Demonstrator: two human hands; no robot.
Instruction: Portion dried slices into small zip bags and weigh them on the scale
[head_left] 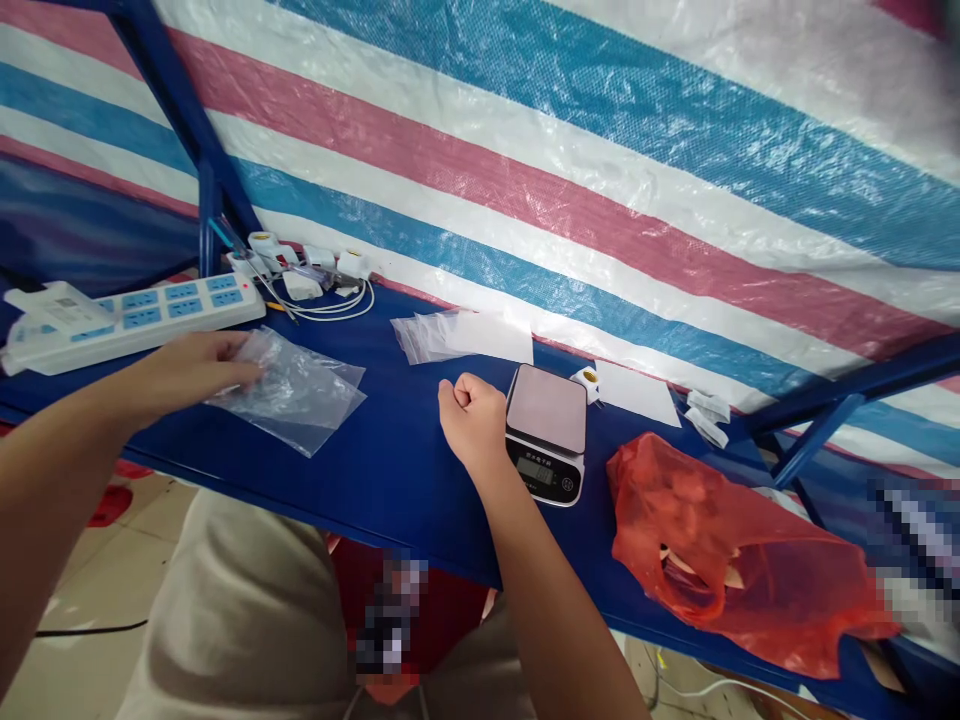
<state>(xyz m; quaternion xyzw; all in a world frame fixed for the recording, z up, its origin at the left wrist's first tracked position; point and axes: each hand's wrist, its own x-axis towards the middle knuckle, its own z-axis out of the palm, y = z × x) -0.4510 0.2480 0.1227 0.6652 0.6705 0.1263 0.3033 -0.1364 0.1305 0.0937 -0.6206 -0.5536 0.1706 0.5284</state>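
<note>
My left hand [196, 365] pinches the near-left edge of clear plastic bags [304, 395] that lie flat on the blue table. Whether it is one bag or a few layers I cannot tell. My right hand [474, 415] is curled into a fist just left of a small digital scale [547, 405]. Its closed fingers hide whatever may be inside. The scale has a grey square plate with nothing on it, and its display is too faint to read. Beyond my fist, several small clear zip bags [431, 337] lie beside a white paper sheet [495, 335].
A red plastic bag [697, 500] with contents sits at the right. A white power strip [172, 305] runs along the left, near plugs and coiled cable [330, 305]. Behind the scale are a white adapter [589, 383] and another paper [637, 393]. Blue frame bars [817, 440] flank the table [390, 450].
</note>
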